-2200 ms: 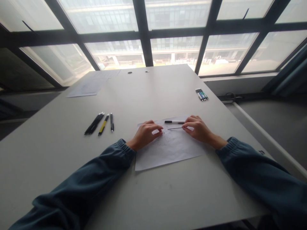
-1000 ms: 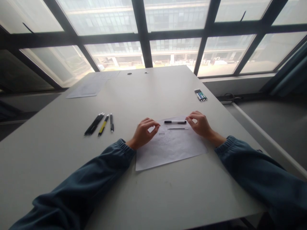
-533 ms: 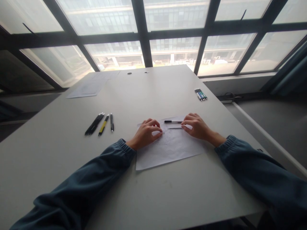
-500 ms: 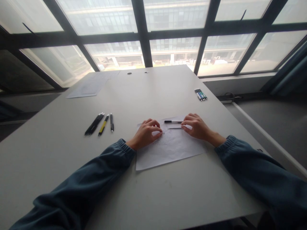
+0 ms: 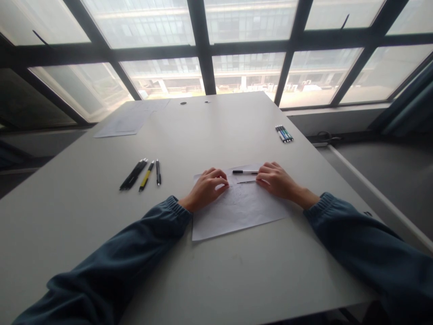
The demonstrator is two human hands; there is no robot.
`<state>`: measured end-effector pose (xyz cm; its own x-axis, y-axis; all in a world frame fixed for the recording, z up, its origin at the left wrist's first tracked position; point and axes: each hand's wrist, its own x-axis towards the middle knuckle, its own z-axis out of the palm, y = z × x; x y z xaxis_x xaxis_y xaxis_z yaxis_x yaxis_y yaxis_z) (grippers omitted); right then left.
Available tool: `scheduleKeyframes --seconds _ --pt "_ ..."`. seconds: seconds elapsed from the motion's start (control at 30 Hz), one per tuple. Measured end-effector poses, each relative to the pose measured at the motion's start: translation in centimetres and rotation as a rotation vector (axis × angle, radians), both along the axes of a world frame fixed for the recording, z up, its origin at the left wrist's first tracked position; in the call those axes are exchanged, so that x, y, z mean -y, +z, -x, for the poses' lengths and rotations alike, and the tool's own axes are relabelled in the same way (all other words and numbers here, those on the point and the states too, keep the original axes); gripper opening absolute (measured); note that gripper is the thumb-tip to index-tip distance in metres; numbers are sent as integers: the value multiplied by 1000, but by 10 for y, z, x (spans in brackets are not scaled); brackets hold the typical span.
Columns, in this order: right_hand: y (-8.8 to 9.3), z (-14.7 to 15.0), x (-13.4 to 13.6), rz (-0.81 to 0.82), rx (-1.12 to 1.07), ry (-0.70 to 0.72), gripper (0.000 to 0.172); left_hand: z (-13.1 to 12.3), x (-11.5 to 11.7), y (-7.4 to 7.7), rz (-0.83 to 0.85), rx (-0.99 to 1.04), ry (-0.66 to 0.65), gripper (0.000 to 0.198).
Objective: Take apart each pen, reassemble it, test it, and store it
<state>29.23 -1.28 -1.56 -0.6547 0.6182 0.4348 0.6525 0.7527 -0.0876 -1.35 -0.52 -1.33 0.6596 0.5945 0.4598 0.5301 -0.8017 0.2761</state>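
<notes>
Your right hand (image 5: pixel 276 181) pinches the refill (image 5: pixel 246 182) flat on the paper (image 5: pixel 237 216); your curled left hand (image 5: pixel 206 188) likely steadies it, though I cannot tell its grip.

A pale grey table (image 5: pixel 84 216) stands before large dark-framed windows (image 5: pixel 250 72) letting in daylight.

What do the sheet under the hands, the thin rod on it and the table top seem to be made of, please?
The sheet looks like thin matt white paper: it lies flat with faint creases. The thin rod is dark and slim, plastic or metal; too small to tell. The table top is smooth pale grey, likely laminate, with a soft sheen.
</notes>
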Motion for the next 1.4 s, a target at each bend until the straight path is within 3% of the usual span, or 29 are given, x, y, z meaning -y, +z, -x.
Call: scheduleKeyframes --seconds 0.5,1.0,1.4 --pt "8 12 9 -68 -57 40 19 -2 3 5 -73 157 3 7" --pt "13 22 17 -93 -10 33 20 -4 5 8 -44 156 -39 6" --pt "5 35 16 -57 -95 80 19 -3 5 5 -55 115 -3 7"
